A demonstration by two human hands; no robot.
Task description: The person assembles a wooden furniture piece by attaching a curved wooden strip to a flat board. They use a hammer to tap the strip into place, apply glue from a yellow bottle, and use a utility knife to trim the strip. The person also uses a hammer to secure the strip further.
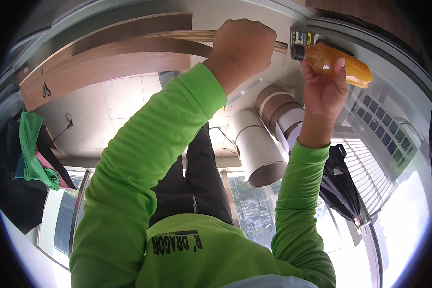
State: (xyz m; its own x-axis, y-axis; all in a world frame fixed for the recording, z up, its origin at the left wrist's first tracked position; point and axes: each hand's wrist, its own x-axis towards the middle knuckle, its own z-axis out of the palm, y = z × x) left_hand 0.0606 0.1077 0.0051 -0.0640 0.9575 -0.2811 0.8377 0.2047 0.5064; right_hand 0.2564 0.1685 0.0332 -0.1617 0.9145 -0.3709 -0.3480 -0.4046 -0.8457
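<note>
My right grip (324, 93) is closed round an orange, black-capped plastic bottle (325, 56): I judge pickup done, remainder unclear. Left grip (245, 45): fisted, contents hidden.

I see only the back of the left hand (245, 46), so I can't tell whether it grips anything. The orange bottle (338, 63) hides part of a dark package (300, 36). My feed's lower edge crops a pale blue thing (269, 282); distant buildings (255, 204) blur.
</note>
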